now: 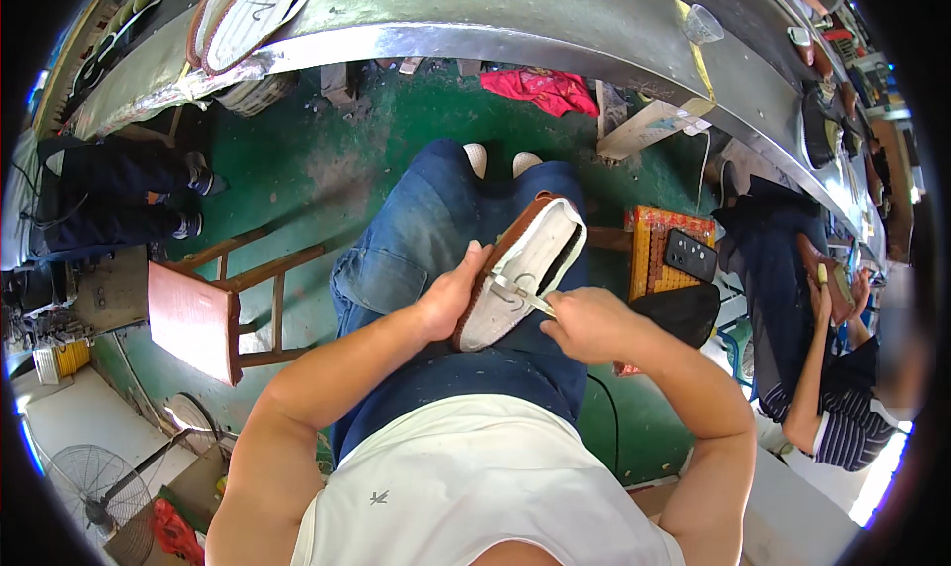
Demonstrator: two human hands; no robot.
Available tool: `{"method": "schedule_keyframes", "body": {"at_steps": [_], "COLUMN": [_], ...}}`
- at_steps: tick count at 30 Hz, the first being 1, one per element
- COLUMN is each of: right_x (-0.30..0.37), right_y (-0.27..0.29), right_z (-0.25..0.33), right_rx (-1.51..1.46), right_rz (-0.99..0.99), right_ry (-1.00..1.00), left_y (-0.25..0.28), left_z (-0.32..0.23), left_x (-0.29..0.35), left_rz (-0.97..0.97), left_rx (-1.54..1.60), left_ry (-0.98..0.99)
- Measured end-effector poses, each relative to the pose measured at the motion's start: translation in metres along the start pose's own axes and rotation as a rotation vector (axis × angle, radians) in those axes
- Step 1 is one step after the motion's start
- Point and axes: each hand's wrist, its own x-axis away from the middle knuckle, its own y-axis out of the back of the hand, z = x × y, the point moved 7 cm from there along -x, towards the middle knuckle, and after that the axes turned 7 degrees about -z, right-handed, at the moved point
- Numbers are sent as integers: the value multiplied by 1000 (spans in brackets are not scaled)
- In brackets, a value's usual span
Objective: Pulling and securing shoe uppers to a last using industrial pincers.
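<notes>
A brown shoe [529,247] lies over my lap, its pale, unfinished underside facing up with dark curved marks on it. My left hand [455,294] grips its left edge, fingers partly hidden beneath it. In my right hand [584,322] is a slim, pale-handled tool [535,302], held in closed fingers. The tool's far end meets the shoe's underside near its left edge; I cannot make out that tip's exact form.
A metal-edged bench [446,56] runs across the front, with pale shoe pieces [245,21] at its left. A reddish stool [195,313] stands left. Right are a beaded seat [649,269] with a phone [690,254] and a co-worker [842,398] holding a shoe. A fan [99,497] stands lower left.
</notes>
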Motion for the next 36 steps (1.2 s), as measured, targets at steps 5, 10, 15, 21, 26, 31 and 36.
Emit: {"method": "schedule_keyframes", "body": {"at_steps": [5,10,15,21,26,31,36], "right_x": [-7,9,0,4,-1,-26,-21], "right_y": [-54,-21,-6,-44,5,8,-14], "right_z": [-10,-25,-40,-92,-83,-84,-81], "right_rx": [-322,-275,-37,-390,-498,-256,-223], "right_rz": [-362,-246,-482,-312,-413,-553,-497], "right_ry": [-42,-41,-112,-158,-224,-167,-212], "left_y": [25,26,1,-28,-29,-37,-54], "left_z": [14,-10,-28,-35,-45,-51,-64], "left_x": [-36,-16,0,-1,-2,-2,10], "left_rz": [-327,-416,-303,-45,-43,31,93], "left_rx": [-275,-719,-896,-1378,-1457,-1626,-1824], "left_ry": [-295,-523,-754,-756,-601,-428,-444]}}
